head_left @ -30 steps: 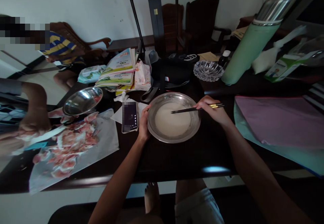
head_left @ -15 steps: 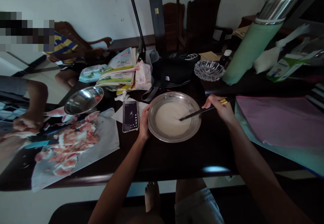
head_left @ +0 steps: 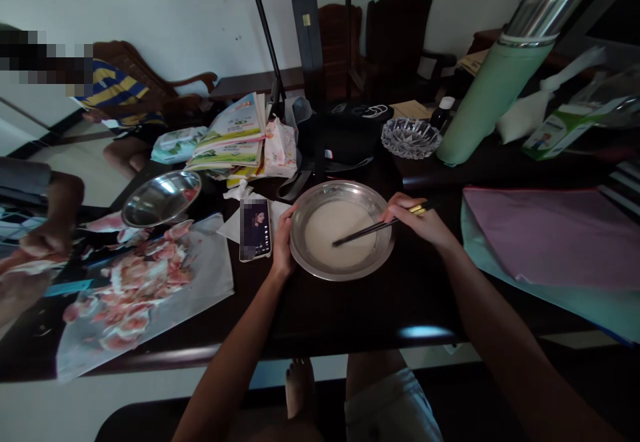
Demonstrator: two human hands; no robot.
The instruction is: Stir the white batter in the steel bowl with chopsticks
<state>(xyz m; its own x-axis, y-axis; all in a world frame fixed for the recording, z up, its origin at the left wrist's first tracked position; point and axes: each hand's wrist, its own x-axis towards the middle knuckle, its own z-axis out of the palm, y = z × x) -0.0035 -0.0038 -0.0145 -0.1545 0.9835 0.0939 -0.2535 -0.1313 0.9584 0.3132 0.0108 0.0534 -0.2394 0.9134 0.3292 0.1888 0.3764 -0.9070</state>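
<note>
- Head view: the bowl (head_left: 299, 242), wide and metal, sits upright on the dark table (head_left: 350, 315), in front of the person, with pale liquid (head_left: 345, 222) inside.
- The chopsticks (head_left: 363, 231) slant over the bowl's right rim, their tips down at the liquid.
- The right hand (head_left: 415, 217) is closed around the upper part of the chopsticks, fingers bent, at the bowl's right side.
- The left hand (head_left: 283, 239) is partly curled, its fingers holding the bowl's left rim.
- Just left of that hand, the phone (head_left: 255, 229) lies with its screen lit, on white paper (head_left: 230, 227); crumpled tissue (head_left: 240, 191) is behind it.
- Farther left, pink and white meat pieces (head_left: 150, 269) cover much of a clear plastic sheet (head_left: 213, 272).
- Behind them stands a tilted steel bowl (head_left: 160, 199) with a little red meat inside.
- At the left edge, another person's hand (head_left: 47, 239) is over a meat piece.
- Behind the bowl are magazines (head_left: 235, 129), a tissue pack (head_left: 281, 149), a black bag (head_left: 340, 139) and a glass dish (head_left: 411, 139).
- To the right are a green flask (head_left: 497, 102) and a pink folder (head_left: 555, 235).
</note>
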